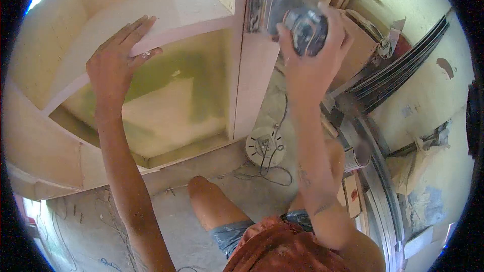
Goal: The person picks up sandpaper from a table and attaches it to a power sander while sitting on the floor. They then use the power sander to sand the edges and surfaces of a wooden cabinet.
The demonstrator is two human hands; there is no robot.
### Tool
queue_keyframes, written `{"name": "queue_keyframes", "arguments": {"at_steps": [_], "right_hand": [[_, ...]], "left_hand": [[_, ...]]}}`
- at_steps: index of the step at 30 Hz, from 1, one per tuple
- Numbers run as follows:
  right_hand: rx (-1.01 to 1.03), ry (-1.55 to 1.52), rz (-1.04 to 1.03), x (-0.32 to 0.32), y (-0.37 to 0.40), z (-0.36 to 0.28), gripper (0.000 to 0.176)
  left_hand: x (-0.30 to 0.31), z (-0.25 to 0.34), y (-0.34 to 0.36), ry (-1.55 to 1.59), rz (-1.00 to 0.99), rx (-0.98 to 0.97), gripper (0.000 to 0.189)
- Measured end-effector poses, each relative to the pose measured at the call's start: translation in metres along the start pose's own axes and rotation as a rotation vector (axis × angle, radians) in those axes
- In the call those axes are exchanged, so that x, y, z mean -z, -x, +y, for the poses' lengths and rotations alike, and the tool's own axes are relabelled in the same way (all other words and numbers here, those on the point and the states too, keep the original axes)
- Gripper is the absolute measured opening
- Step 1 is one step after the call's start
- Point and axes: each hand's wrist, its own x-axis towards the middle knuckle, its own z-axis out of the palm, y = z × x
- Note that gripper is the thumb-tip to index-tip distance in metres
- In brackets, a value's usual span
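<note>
A pale wooden cabinet with open compartments fills the upper left. My left hand rests on the front edge of its shelf, fingers stretched over the top and the thumb below. With my right hand I hold a power sander, my fingers wrapped round its dark round top. The sander's square base lies against the upper part of the cabinet's upright side panel. Slight blur covers the tool and my right hand. Green patches mark the back panel under the shelf.
Below the panel a round white cord reel stands on the concrete floor, its dark cable looped beside it. At the right are a cardboard box, dark thin strips against the wall, a can and long metal profiles.
</note>
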Motion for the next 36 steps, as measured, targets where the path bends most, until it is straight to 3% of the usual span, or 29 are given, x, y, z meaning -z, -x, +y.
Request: {"name": "queue_keyframes", "arguments": {"at_steps": [6,14,23,29,36], "right_hand": [[-0.108,-0.015,-0.040,-0.001,0.057,0.008,0.066],[-0.064,-0.006,0.028,-0.007,0.009,-0.010,0.069],[-0.090,0.027,0.021,-0.004,0.039,-0.001,0.069],[-0.055,-0.044,0.056,-0.007,-0.010,-0.011,0.068],[-0.016,0.040,0.019,-0.004,0.034,0.001,0.066]], "left_hand": [[-0.002,0.000,0.001,0.057,0.036,-0.021,0.059],[0.002,0.003,0.000,0.008,0.015,-0.010,0.058],[-0.001,0.001,0.000,0.017,0.084,-0.062,0.056],[-0.004,0.002,0.000,-0.003,0.060,-0.044,0.055],[-0.003,0.002,-0.001,-0.078,0.059,-0.027,0.057]]}}
